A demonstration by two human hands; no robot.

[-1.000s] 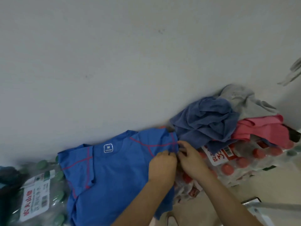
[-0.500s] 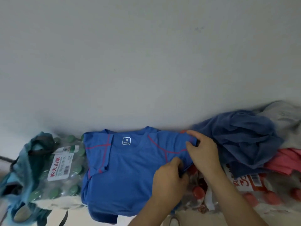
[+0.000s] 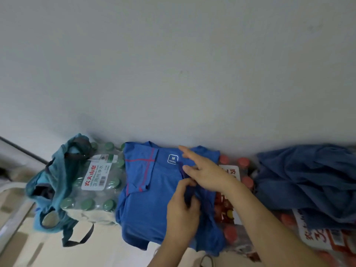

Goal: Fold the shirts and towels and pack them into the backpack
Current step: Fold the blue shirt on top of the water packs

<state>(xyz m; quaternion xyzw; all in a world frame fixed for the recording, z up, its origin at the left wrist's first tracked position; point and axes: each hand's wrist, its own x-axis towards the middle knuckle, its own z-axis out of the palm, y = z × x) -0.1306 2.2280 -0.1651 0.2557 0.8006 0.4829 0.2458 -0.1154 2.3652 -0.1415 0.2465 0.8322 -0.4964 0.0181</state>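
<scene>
Fabric of the blue shirt [image 3: 150,199] is pinched by the curled left hand [image 3: 181,207]; the right hand [image 3: 206,170] (fingers straight) is spread over it beside the size label [image 3: 172,159].

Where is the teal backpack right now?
In the head view the teal backpack slumps at the left, against the green-capped bottle pack beside the blue shirt.

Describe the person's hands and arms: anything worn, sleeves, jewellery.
The left hand and right hand are bare: no gloves, rings, watch or bracelet show. The left forearm and right forearm are uncovered down to the frame's edge, with no sleeve in view.
</scene>
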